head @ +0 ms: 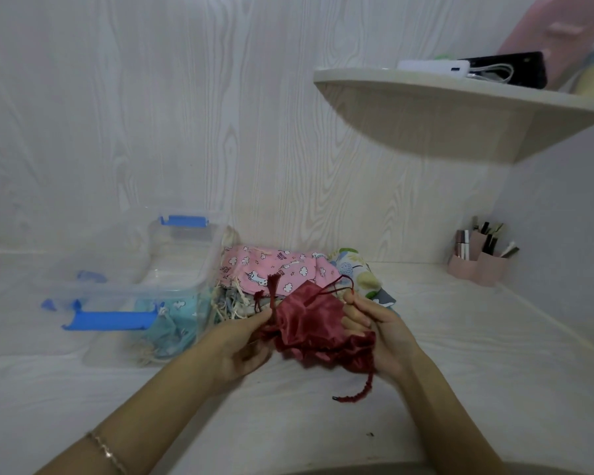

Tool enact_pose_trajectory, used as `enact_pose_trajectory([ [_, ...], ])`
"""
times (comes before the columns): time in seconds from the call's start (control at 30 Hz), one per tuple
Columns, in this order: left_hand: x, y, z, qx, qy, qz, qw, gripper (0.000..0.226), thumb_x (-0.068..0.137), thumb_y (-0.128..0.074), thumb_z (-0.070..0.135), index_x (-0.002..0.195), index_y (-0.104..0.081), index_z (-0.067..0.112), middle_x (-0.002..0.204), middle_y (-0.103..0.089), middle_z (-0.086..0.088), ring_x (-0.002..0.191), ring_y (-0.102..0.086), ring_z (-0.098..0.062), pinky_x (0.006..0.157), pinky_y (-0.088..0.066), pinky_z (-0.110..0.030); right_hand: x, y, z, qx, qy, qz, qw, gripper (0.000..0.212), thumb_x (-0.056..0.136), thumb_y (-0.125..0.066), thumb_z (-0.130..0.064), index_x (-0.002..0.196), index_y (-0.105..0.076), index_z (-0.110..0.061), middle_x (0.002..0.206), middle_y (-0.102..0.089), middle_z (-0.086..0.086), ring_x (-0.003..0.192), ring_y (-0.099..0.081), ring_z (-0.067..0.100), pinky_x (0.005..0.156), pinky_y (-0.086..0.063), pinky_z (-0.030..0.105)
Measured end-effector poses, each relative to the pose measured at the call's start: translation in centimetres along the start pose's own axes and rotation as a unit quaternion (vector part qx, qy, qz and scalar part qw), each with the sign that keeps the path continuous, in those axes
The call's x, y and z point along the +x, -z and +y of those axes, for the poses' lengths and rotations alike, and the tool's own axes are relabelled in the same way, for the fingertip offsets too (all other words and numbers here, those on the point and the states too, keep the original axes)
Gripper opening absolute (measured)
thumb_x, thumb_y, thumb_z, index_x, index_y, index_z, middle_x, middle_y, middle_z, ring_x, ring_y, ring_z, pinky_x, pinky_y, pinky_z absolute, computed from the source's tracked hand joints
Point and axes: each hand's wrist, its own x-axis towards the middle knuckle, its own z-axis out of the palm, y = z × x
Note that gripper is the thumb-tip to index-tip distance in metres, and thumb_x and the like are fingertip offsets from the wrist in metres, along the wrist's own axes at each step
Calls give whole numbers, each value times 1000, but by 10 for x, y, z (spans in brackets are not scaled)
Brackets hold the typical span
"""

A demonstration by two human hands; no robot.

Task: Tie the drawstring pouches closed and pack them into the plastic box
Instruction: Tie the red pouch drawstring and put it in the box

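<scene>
Head view: both hands meet over the middle of the white wood-grain table [460,354], holding a dark red satin drawstring pouch [309,323] just above its surface. The left hand [244,341] pinches the pouch's red drawstring [272,296] between thumb and fingertips at the pouch's left side, and a tasselled end of the cord stands up above the pinch. The right hand [384,337] grips the right side of the pouch, fingers curled under the fabric and thumb on top by a loop of the cord. A ruched dark red strap with a black tip [357,394] hangs below the right hand. A thin bracelet [107,450] sits on the left wrist.

Toward the table's back edge, just behind the hands, lies a pile of pouches, with a pink unicorn-print pouch [275,269] on top and a floral one [355,272] to its right. Left of the pile stands the clear plastic box [182,255] with blue latches, open, with teal pouches [172,320] inside. In the back right corner stands a pink organizer [477,265] holding cosmetics. A wall shelf [460,108] above carries a black phone [510,68] and a white power bank [436,68].
</scene>
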Motion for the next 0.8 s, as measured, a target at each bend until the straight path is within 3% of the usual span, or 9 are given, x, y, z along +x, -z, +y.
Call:
enact_pose_trajectory([
  [0.13, 2, -1, -3, 62, -174, 104, 977, 15, 85, -68, 18, 77, -68, 5, 51, -62, -6, 41, -54, -13, 40, -44, -18, 2, 1, -3, -41, 18, 39, 998, 24, 99, -42, -12, 80, -56, -8, 50, -30, -6, 41, -29, 6, 43, -37, 17],
  [0.2, 6, 3, -1, 158, -298, 179, 924, 30, 88, -66, 24, 64, -66, 7, 48, -56, -5, 46, -49, -16, 50, -41, -25, 5, 4, -5, -40, 23, 75, 996, 27, 101, -42, -14, 79, -56, -11, 50, -31, -6, 40, -31, 6, 43, -38, 16],
  [0.27, 5, 4, 3, 146, -361, 195, 900, 39, 92, -61, 26, 56, -59, 10, 51, -56, -7, 51, -48, -19, 57, -40, -33, 8, 7, -7, -30, 40, 106, 993, 24, 100, -43, -14, 81, -57, -11, 50, -32, -7, 40, -32, 6, 44, -36, 16],
  [0.37, -3, -8, 8, 137, -401, 183, 887, 38, 96, -52, 31, 63, -50, 12, 59, -53, -5, 55, -45, -19, 54, -36, -34, 12, 8, -8, -6, 52, 123, 991, 23, 99, -46, -13, 81, -61, -10, 50, -32, -7, 39, -31, 5, 43, -34, 15],
  [0.5, -21, -31, 22, 26, -421, 117, 899, 31, 101, -44, 26, 82, -65, 13, 83, -71, 1, 74, -64, -11, 64, -47, -22, 12, 8, -10, 7, 52, 130, 990, 12, 93, -50, -11, 84, -57, -8, 48, -32, -6, 37, -29, 5, 59, -36, 17],
  [0.57, -27, -37, 33, -43, -417, 80, 904, 33, 102, -41, 22, 76, -60, 13, 80, -72, -4, 75, -68, -13, 68, -52, -21, 10, 7, -14, 44, 54, 133, 989, 21, 97, -43, -9, 80, -55, -7, 47, -30, -5, 35, -26, 5, 51, -47, 17],
  [0.63, -33, -41, 41, -80, -425, 49, 900, 32, 103, -39, 19, 74, -49, 9, 63, -60, -2, 58, -61, -12, 72, -54, -24, 7, 11, -20, 93, 58, 130, 985, 30, 100, -38, -8, 75, -55, -6, 46, -27, -5, 34, -19, 4, 39, -44, 17],
  [0.7, -39, -43, 45, -91, -427, 36, 899, 30, 103, -38, 17, 74, -42, 12, 51, -38, 6, 44, -38, -6, 59, -51, -21, 6, 17, -27, 35, 59, 140, 988, 26, 100, -38, -9, 79, -53, -7, 46, -26, -6, 34, -17, 3, 31, -26, 14],
  [0.8, -47, -40, 52, -59, -430, 64, 899, 32, 102, -40, 16, 70, -41, 15, 44, -36, 13, 40, -29, -2, 38, -32, -15, 7, 34, -36, -186, 81, 196, 959, 28, 100, -41, -8, 73, -49, -10, 46, -25, -9, 34, -18, 2, 32, -13, 15],
])
